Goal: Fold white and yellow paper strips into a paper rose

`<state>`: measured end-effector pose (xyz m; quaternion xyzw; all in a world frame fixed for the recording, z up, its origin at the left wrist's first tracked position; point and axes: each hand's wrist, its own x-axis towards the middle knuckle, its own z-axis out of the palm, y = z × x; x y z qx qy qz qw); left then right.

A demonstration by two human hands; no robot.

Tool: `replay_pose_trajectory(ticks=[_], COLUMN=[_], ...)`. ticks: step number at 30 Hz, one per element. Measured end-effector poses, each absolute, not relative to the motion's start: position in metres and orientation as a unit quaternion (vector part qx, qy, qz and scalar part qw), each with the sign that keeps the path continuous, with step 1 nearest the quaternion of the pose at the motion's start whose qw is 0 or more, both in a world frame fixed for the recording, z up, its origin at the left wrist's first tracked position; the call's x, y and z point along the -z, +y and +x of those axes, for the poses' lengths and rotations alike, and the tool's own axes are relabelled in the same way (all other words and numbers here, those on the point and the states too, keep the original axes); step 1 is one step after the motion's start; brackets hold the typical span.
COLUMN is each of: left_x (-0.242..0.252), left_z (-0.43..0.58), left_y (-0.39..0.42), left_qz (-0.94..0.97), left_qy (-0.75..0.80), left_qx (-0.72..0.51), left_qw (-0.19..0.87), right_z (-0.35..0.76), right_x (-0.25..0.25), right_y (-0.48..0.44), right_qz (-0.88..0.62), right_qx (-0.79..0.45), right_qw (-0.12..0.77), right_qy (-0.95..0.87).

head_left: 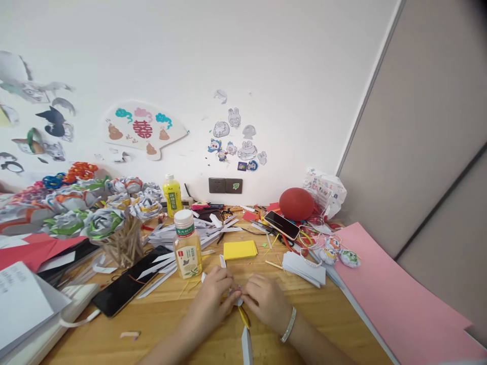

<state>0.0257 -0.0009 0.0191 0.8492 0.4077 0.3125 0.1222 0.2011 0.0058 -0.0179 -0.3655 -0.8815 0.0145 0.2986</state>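
Observation:
Both hands meet low in the middle of the table, fingertips pinched close together. My left hand [213, 295] is closed on a small piece of folded paper strips, mostly hidden by the fingers. My right hand [267, 299], with a sparkling bracelet at the wrist, pinches the same piece from the other side. A yellow paper strip [244, 317] sticks out below the fingers toward me, and a white strip [247, 345] extends beyond it to the bottom edge. Another white strip end [222, 261] shows above my left hand. Yellow paper sheets [240, 249] lie just beyond the hands.
A tea bottle [187, 248] stands beyond my left forearm, near a black phone [127, 284]. Paper flowers on sticks [104, 223] crowd the left. White paper slips [304, 268], a second phone [282, 225], a red balloon [297, 204] and pink sheets [388, 284] lie right.

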Motion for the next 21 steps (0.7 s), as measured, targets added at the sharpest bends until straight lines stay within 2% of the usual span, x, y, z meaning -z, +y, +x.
replay_pose_trajectory(ticks=[3, 9, 21], left_x=[-0.014, -0.009, -0.012], left_z=[0.025, 0.024, 0.027], left_y=[0.003, 0.010, 0.005], left_qz=[0.844, 0.843, 0.847], left_qy=[0.418, 0.420, 0.422], left_qx=[-0.310, -0.310, -0.299], left_qw=[0.129, 0.131, 0.124], right_z=[0.201, 0.206, 0.200], right_x=[0.019, 0.008, 0.019], right_y=[0.006, 0.009, 0.008], right_qz=[-0.360, -0.370, -0.394], right_qx=[-0.033, -0.172, -0.091], right_qw=[0.305, 0.310, 0.312], right_qy=[-0.881, -0.859, -0.860])
